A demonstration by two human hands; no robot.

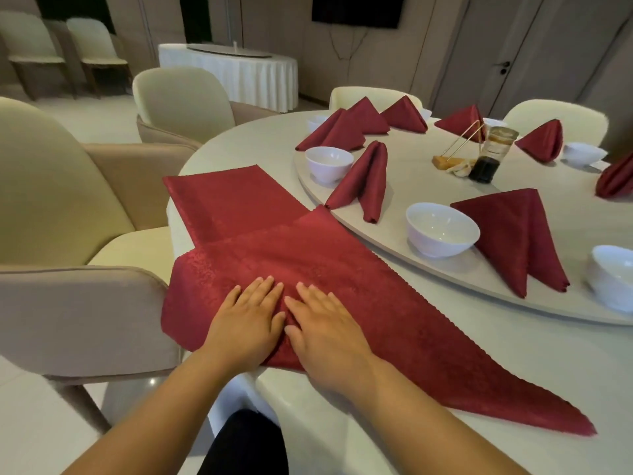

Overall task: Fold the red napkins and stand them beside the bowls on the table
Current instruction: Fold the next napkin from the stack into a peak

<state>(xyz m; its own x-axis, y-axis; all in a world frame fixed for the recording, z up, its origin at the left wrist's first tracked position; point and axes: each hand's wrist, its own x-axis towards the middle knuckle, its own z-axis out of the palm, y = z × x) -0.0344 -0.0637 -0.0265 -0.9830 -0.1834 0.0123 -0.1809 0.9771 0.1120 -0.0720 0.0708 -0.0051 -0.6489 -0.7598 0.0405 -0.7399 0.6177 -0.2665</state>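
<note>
A red napkin lies folded into a triangle on the near edge of the round table. My left hand and my right hand press flat on its near-left part, side by side, fingers straight. Beneath its far corner lies another flat red napkin. On the turntable, folded napkins stand beside white bowls: one napkin by a bowl, a second napkin by another bowl. Several more folded napkins stand farther back.
Cream chairs stand close on the left of the table. A third bowl sits at the right edge. A soy sauce bottle and a wooden holder stand mid-turntable. A draped table is behind.
</note>
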